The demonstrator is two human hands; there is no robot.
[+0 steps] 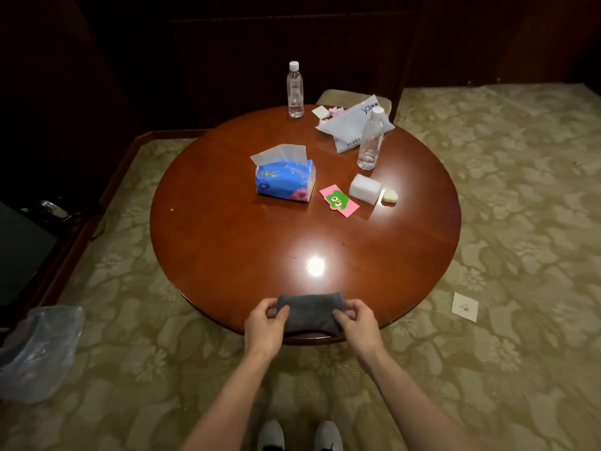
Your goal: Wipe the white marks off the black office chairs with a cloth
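Tissues poke from the blue soft-pack tissue packet (285,181) mid-desk; two clear plastic bottles (295,90) look nearly empty. Chairs are hard to make out in the dark. Left hand (265,323) and right hand (357,323) fingers pinch the folded grey cloth (310,312) on the round brown wooden desk (227,249) near edge.

A round wooden bench (227,242) carries a blue tissue pack (285,180), two clear water bottles (295,90) (370,138), a white pouch (353,125), a white sponge block (365,187) and a pink card (339,200). A clear plastic bag (39,349) lies on the patterned carpet (520,222).
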